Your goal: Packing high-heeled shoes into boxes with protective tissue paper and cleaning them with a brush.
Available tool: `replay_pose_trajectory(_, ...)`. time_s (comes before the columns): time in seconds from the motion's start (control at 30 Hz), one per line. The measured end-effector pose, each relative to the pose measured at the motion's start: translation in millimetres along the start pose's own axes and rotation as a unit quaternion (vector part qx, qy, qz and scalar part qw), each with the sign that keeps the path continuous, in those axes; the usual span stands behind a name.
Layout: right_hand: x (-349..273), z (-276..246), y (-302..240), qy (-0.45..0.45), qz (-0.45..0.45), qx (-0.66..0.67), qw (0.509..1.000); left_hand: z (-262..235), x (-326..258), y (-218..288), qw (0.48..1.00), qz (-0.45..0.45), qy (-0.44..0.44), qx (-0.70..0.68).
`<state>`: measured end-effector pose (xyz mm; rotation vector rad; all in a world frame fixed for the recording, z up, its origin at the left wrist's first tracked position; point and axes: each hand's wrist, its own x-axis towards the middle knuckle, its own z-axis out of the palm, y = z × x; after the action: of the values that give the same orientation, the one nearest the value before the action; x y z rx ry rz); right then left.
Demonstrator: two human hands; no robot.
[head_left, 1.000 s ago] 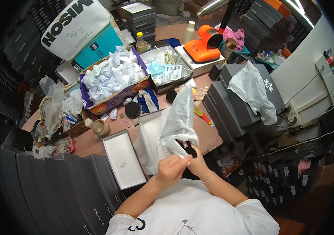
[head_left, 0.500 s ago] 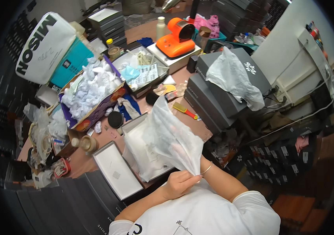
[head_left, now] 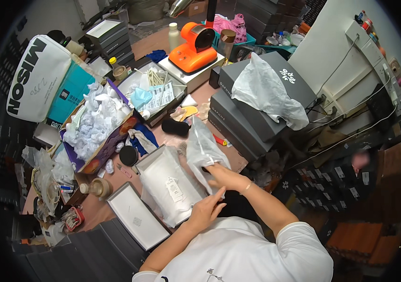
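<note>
Translucent plastic bag [head_left: 202, 149] is now held lower and smaller against the table than half a second ago, when it was spread wide; its long axis runs from the hands up and away toward the stacked grey boxes [head_left: 252, 101]. The right hand [head_left: 220, 173] is pushed inside its mouth, so its closure cannot be told. The left hand [head_left: 206, 210] is half open, fingertips touching the bag's lower edge. Just left of the bag lies a white wrapped bundle [head_left: 170, 183] in an open box.
</note>
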<state>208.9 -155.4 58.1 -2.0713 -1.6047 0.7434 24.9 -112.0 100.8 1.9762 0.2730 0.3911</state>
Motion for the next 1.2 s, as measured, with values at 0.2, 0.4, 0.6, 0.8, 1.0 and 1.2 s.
replay_pose_trajectory(0.2, -2.8, -215.0, -6.7, 0.383, 0.114, -0.331, 0.855, -22.5, -14.0, -17.1, 0.993, -0.071, 0.082, -0.038)
replay_pose_trajectory(0.4, 2.8, -272.0, 73.7, 0.358, 0.170, -0.120, 0.910, -26.5, 21.5, -1.1, 0.993, -0.029, 0.083, -0.077)
replay_pose_trajectory(0.6, 3.7, -121.4, -94.1, 0.254, -0.155, -0.228, 0.927, -34.8, 55.3, -23.2, 0.829, -0.118, 0.240, -0.492)
replay_pose_trajectory(0.8, -49.9, -18.4, -129.2, 0.158, -0.304, 0.060, 0.938, -76.3, -16.8, -55.6, 0.712, -0.142, 0.341, -0.597)
replay_pose_trajectory(1.0, -42.5, 29.9, -65.0, -0.051, 0.072, 0.491, 0.867, -76.9, -62.6, -27.2, 0.819, -0.258, 0.191, -0.476)
replay_pose_trajectory(1.2, -38.5, -7.8, -91.9, -0.089, -0.032, 0.231, 0.968, -14.1, -52.5, -21.1, 0.856, -0.234, 0.094, -0.451)
